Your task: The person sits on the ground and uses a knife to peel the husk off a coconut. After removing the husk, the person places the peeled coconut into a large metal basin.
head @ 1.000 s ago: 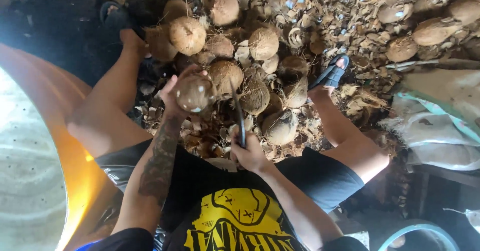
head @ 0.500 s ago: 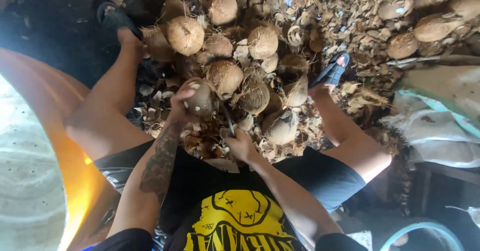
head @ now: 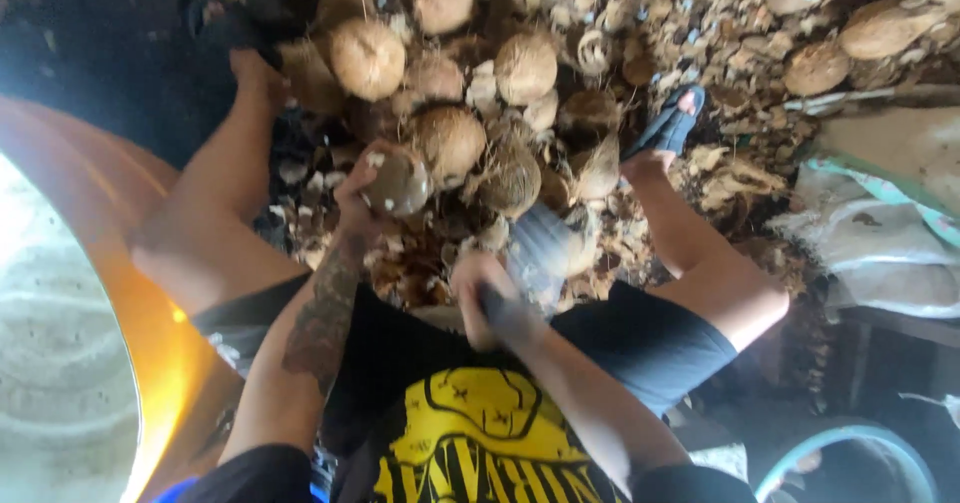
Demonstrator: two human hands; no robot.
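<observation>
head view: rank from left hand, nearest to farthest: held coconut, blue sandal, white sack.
From the left hand:
1. Held coconut, in its fingers.
2. Blue sandal, across the husk pile, on the far foot.
3. White sack, at the far right edge.

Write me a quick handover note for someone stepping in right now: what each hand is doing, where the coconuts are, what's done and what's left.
Left hand: grips one husked coconut, raised above the lap.
Right hand: closed on the handle of a blade, which is motion-blurred, so its edge is unclear.
Pile of coconuts lies ahead between the feet, among husk scraps.
Done: the held coconut looks husked; whether it is cracked cannot be told.
Left: many whole coconuts in the pile.
</observation>
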